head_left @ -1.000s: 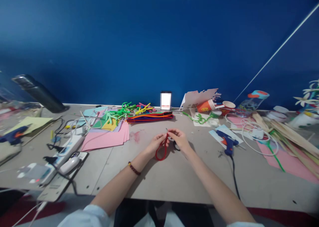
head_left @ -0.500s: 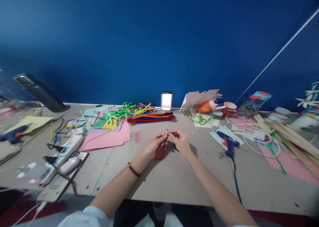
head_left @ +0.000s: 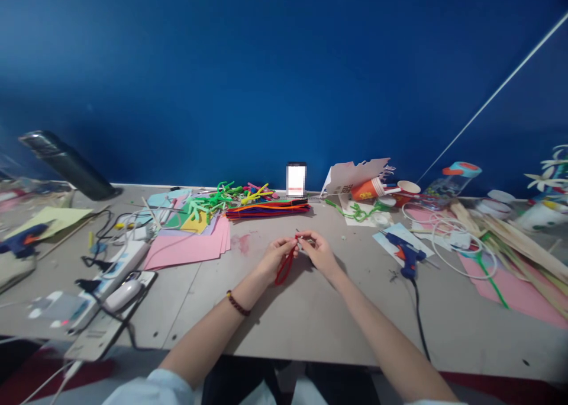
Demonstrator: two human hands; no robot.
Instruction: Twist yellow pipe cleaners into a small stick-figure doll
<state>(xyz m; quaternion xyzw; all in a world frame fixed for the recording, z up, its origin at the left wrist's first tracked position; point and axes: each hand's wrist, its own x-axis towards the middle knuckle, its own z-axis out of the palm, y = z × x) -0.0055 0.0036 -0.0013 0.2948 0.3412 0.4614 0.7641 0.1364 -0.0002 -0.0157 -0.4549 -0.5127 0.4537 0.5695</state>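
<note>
A red pipe cleaner (head_left: 284, 270), bent into a long loop, hangs below the fingers of my left hand (head_left: 276, 257), which is closed on it. Its upper end shows as a small red bit between my two hands. My right hand (head_left: 320, 254) is closed too, its fingertips pinched at that red end. A thin dark tip pokes up by the right fingertips; I cannot make out what it belongs to. Both hands are just above the table. Behind them lies a bundle of coloured pipe cleaners (head_left: 268, 210).
A phone (head_left: 296, 181) stands against the blue wall. Right of my hands lies a blue glue gun (head_left: 409, 257) with its cord. Pink paper (head_left: 190, 245), a power strip (head_left: 110, 280) and a phone-like slab (head_left: 95, 340) are left. Paper cups (head_left: 368, 190) lie at back right.
The fingertips of my right hand have shifted slightly at the red end. The loop has swung a little and looks narrower. A dark piece below my right hand no longer shows.
</note>
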